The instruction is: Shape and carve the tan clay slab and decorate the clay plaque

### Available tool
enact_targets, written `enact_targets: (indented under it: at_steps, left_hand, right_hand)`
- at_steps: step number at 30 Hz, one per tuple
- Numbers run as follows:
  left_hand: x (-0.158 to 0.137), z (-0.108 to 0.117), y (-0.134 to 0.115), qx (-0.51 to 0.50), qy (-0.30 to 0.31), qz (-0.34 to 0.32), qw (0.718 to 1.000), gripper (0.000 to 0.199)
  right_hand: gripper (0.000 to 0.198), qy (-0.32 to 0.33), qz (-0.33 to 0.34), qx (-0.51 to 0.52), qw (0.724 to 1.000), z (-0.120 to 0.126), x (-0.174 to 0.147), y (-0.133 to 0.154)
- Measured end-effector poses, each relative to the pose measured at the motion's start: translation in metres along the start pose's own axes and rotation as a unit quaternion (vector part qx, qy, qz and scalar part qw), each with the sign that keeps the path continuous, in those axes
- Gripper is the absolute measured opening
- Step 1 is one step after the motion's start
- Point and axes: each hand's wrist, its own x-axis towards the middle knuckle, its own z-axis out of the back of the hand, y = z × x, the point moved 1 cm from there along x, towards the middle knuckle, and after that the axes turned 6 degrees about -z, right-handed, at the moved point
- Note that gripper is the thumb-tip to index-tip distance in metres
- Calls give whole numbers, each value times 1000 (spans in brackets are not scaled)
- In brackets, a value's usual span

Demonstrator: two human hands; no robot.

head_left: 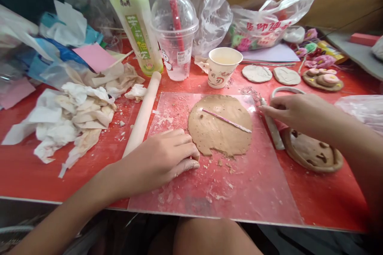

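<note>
My left hand [172,153] rests on a clear plastic sheet [254,191] with its fingers curled together, beside the left edge of a flat brown clay slab [220,139]. Nothing shows between its fingertips. A thin pinkish strip [224,119] lies across the slab. At the right, my right hand [289,109] has thumb and fingers closed at the upper part of a pale-handled clay tool [273,129]. Just behind that hand is a grey ring [287,89]. Under my right forearm lies a round brown clay piece [311,153] with a raised rim, partly hidden.
A rolling pin [143,115] lies left of the slab, near crumpled tissues [80,115]. Behind stand a green bottle [136,24], a lidded plastic cup [175,44] and a paper cup [223,73]. Pale clay discs [256,74] and a plastic bag [263,28] are at the back right.
</note>
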Motion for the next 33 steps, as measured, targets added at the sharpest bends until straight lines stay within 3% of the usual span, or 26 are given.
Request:
enact_targets:
  at_steps: [4, 7, 11, 17, 21, 24, 28, 31, 33]
  left_hand:
    - [-2, -1, 0, 18, -4, -7, 1000, 21]
    - [-4, -1, 0, 21, -15, -3, 1000, 23]
    - [-3, 1, -3, -11, 4, 7, 1000, 22]
    - [-1, 1, -7, -68, 26, 2, 997, 21]
    - [-5, -1, -4, -22, 8, 16, 1000, 26]
    - [-7, 1, -3, -12, -13, 8, 1000, 32]
    - [-9, 3, -2, -6, -35, -7, 999, 33]
    - [-10, 4, -3, -11, -43, -8, 999, 32]
    - [-10, 5, -3, -12, -43, -7, 999, 30]
  right_hand:
    - [33, -34, -96, 96, 990, 19, -10, 12]
    - [25, -98, -142, 258, 951, 26, -18, 19]
    - [27, -119, -123, 414, 894, 26, -24, 27]
    - [29, -103, -86, 477, 869, 25, -24, 34]
    - [10, -115, -88, 544, 827, 25, -26, 37]
    - [27, -119, -67, 588, 797, 26, -29, 42]
    - [20, -92, -49, 616, 781, 28, -31, 46]
    - [25, -56, -27, 633, 772, 28, -30, 45]
    - [32, -65, 13, 570, 819, 28, -29, 44]
